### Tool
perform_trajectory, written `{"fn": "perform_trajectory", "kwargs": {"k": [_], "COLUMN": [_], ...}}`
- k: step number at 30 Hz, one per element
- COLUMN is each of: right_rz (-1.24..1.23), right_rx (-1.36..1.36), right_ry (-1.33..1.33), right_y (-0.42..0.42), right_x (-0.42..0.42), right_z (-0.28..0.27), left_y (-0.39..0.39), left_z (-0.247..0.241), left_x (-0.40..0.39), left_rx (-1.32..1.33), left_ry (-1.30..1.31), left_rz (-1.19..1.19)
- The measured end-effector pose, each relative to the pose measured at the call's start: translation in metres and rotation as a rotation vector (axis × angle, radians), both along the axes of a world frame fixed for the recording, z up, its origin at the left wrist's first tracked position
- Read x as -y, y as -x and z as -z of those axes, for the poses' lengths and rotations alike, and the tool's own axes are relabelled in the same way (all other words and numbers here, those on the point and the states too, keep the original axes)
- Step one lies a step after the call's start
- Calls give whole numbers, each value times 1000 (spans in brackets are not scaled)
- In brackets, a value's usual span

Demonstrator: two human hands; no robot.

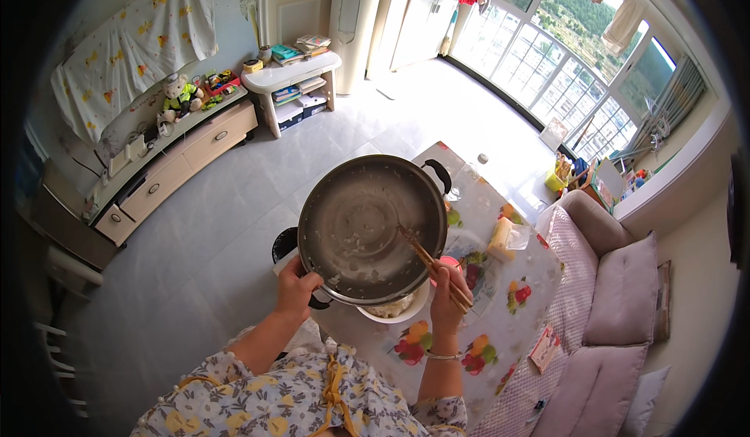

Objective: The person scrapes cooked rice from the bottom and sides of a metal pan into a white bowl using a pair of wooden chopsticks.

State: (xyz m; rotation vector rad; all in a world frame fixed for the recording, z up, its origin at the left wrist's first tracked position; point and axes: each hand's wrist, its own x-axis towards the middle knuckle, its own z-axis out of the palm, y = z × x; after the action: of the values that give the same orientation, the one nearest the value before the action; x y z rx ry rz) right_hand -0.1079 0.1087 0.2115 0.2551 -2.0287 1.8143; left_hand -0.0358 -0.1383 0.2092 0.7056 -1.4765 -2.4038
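Note:
A large dark metal pan [363, 226] with two black loop handles is tilted over a white bowl [404, 314] that holds pale food. My left hand [299, 290] grips the pan's rim near its lower handle. In my right hand [450, 296] is a pair of wooden chopsticks [425, 253], their tips against the inside of the pan. Small white bits, perhaps rice, cling to the pan's inner surface. The pan hides part of the bowl. Behind my right hand, a pink-rimmed container [450, 263] partly shows.
The table has a fruit-patterned cover [486, 331], with a tissue pack [502, 240] on it. A quilted sofa [577, 278] stands along the right side. To the left is a low drawer cabinet [193, 155]; a small white side table [293, 73] stands beyond it.

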Motion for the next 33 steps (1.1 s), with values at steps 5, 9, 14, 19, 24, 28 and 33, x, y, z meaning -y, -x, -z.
{"fn": "perform_trajectory", "kwargs": {"k": [5,9,14,19,24,28,33], "right_rz": [-164,-99,-230,4,-276,-95,-292], "right_rx": [135,70,179,11,253,118,208], "right_ry": [27,14,113,55,235,205,218], "right_y": [-15,-12,-13,-2,-11,6,0], "right_x": [15,14,7,1,-3,0,-3], "right_z": [-21,-21,-17,-16,-14,-10,-12], "left_y": [2,5,8,11,13,13,13], "left_z": [0,2,-1,-4,-2,-2,-1], "left_x": [2,-2,-4,-7,-7,-8,-8], "left_rx": [-4,-18,-34,-24,-35,-20,-44], "left_ry": [24,16,33,16,24,40,55], "left_rz": [59,85,91,108,101,108,132]}}
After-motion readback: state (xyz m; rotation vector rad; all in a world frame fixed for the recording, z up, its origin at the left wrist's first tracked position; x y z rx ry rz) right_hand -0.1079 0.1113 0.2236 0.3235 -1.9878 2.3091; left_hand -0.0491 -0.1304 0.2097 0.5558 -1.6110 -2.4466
